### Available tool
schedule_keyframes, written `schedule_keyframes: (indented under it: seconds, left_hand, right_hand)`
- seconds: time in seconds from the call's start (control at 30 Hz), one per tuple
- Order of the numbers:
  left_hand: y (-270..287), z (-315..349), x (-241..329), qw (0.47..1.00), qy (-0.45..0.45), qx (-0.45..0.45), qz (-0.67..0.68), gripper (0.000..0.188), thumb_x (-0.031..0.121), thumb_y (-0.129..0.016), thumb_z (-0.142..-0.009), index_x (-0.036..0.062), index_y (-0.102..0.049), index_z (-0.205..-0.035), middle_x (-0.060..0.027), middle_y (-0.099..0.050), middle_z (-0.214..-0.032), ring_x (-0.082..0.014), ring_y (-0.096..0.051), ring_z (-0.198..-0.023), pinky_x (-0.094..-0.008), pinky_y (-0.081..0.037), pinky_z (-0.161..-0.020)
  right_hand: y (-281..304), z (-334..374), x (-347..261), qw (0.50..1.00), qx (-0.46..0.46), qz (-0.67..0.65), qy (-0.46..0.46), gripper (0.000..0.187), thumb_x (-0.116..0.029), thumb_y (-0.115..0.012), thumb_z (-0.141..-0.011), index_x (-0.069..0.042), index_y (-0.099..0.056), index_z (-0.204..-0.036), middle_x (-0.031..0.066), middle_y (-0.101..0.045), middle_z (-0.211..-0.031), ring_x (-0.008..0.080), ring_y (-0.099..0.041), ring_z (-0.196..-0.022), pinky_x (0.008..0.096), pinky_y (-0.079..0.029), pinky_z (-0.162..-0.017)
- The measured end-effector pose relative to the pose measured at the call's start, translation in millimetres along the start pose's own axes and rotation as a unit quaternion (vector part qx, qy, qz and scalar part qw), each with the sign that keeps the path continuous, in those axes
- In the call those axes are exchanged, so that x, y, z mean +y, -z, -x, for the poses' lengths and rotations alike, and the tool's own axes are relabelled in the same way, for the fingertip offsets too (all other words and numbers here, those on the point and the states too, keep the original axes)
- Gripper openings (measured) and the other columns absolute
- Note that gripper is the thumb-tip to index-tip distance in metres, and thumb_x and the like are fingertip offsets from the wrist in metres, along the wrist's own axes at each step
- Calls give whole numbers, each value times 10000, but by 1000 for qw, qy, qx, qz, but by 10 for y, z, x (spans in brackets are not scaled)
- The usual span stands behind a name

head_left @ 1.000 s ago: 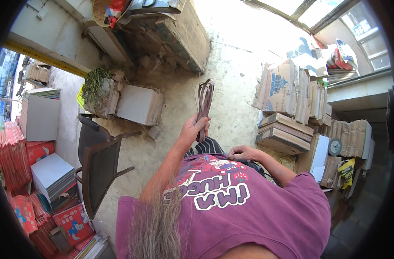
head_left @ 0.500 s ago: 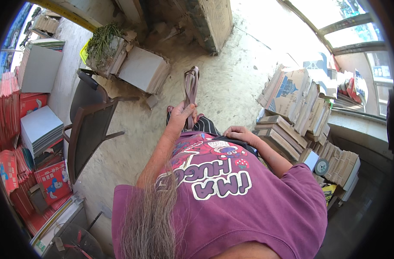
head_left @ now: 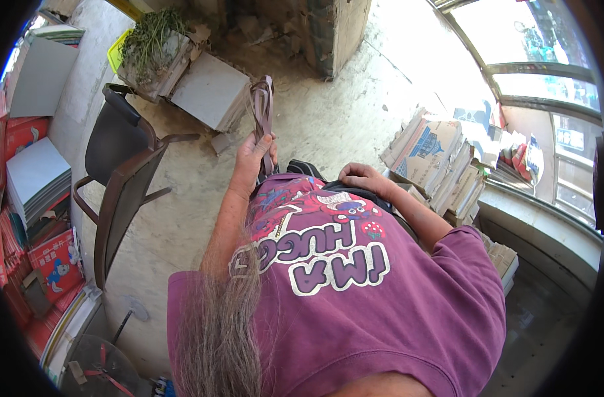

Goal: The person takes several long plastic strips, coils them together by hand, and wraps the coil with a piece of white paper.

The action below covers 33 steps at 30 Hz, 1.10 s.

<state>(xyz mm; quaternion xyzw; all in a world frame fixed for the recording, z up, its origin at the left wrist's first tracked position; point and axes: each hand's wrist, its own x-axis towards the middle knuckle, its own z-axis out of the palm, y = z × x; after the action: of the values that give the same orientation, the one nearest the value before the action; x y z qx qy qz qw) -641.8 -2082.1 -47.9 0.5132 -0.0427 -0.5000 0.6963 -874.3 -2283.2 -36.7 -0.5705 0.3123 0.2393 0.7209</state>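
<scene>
Your left hand (head_left: 257,151) wraps fingers and thumb round one bundle of looped brownish strips (head_left: 263,106), low down, probably to stop the loops spreading. Your right hand (head_left: 364,177), half curled, rests on dark fabric (head_left: 338,187) at your waist; whether it grips any, I cannot tell. Toward the floor's (head_left: 186,225) left edge stand one chair (head_left: 120,142) and, farther out, one grey-topped stack (head_left: 208,91).

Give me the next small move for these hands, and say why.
Bringing the right hand across to steady the looped strap would seem sensible: the left hand alone grips it, its loops stick out loose beyond the fingers, and the right hand rests at the waist.
</scene>
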Motion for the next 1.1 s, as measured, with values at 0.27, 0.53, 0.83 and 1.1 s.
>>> schedule_keyframes:
  seconds: [0.27, 0.53, 0.83, 1.1]
  left_hand:
    - [371, -464, 283, 999, 30, 16, -19, 282, 303, -562, -906, 33, -527, -978, -12, -511, -689, -98, -505, -567, -220, -422, -543]
    - [436, -790, 337, 996, 24, 80, 3, 264, 282, -552, -911, 25, -522, -965, -16, -512, -684, -91, -498, -565, -216, -415, -530]
    - [-45, -1164, 189, 987, 3, 156, 40, 260, 269, -556, -912, 19, -516, -972, -22, -516, -688, -103, -503, -558, -222, -416, -523]
    - [-303, -1372, 64, 983, 8, 180, 35, 250, 267, -554, -915, 21, -526, -953, -20, -512, -677, -92, -498, -560, -216, -406, -520]
  right_hand:
    - [27, -597, -567, 996, -32, 70, -34, 258, -199, -590, -874, -23, -584, -1062, 30, -610, -963, 96, -548, -921, 241, -433, -841]
    - [322, -1075, -890, 988, -59, 141, -23, 220, -175, -588, -855, -5, -610, -992, 46, -638, -904, 111, -587, -855, 261, -468, -810]
    - [1014, -1593, -1202, 963, -99, 251, 11, 257, -240, -583, -830, -38, -630, -981, 78, -664, -892, 153, -618, -840, 298, -483, -783]
    - [1331, -1930, -1372, 933, -144, 328, 21, 259, -211, -576, -833, -41, -626, -1022, 83, -663, -915, 163, -619, -853, 301, -486, -793]
